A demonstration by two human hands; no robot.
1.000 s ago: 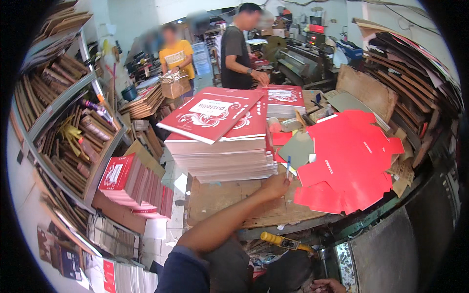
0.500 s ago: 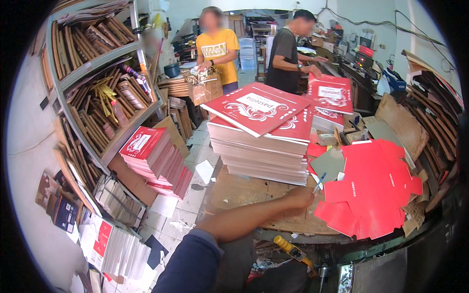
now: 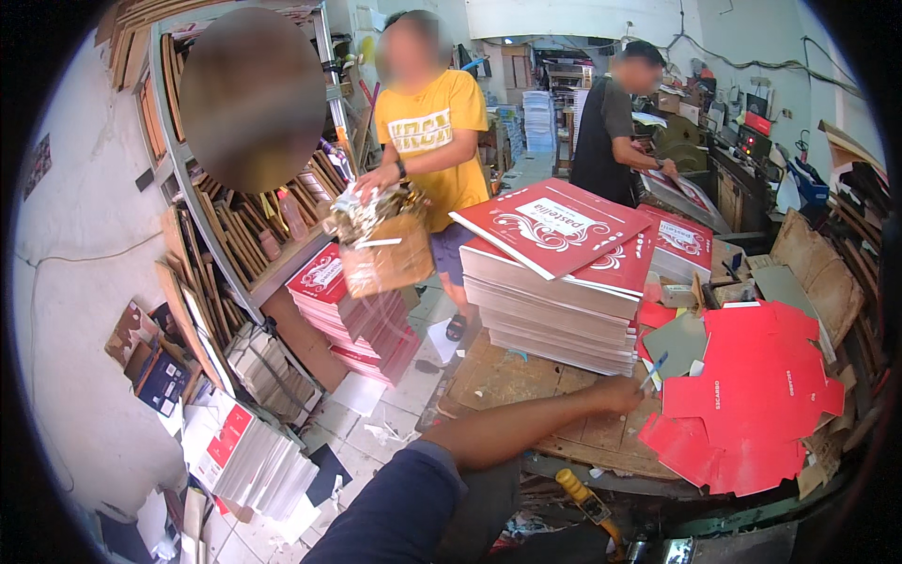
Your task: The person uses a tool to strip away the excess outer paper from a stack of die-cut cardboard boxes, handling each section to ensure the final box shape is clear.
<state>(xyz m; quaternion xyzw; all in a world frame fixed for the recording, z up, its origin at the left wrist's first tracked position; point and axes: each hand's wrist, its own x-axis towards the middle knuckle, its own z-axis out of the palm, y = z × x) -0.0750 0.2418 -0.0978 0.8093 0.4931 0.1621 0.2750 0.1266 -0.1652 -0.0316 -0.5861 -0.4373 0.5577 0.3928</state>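
My left hand [image 3: 617,396] rests on the wooden worktable [image 3: 498,381], at the end of an arm in a dark blue sleeve. Its fingers are closed round a slim blue-and-white pen [image 3: 655,370] that points up and away. Just beyond the hand rises a tall stack of red-covered calendars or pads [image 3: 554,305], its top one turned askew. Flat red die-cut card sheets [image 3: 752,395] lie to the right of the hand, beside a grey-green card piece [image 3: 678,343]. My right hand is out of view.
A person in yellow [image 3: 432,141] carries a carton [image 3: 387,254] on the left. Another in dark clothes [image 3: 606,141] works at the far bench. Red stacks [image 3: 352,320] and white paper [image 3: 258,465] stand on the floor by a loaded shelf. A yellow-handled tool [image 3: 583,498] lies below the table edge.
My view has swung left. The person in yellow has come nearer with the carton lifted. The person in dark clothes has turned to the far bench. My left hand still grips the pen.
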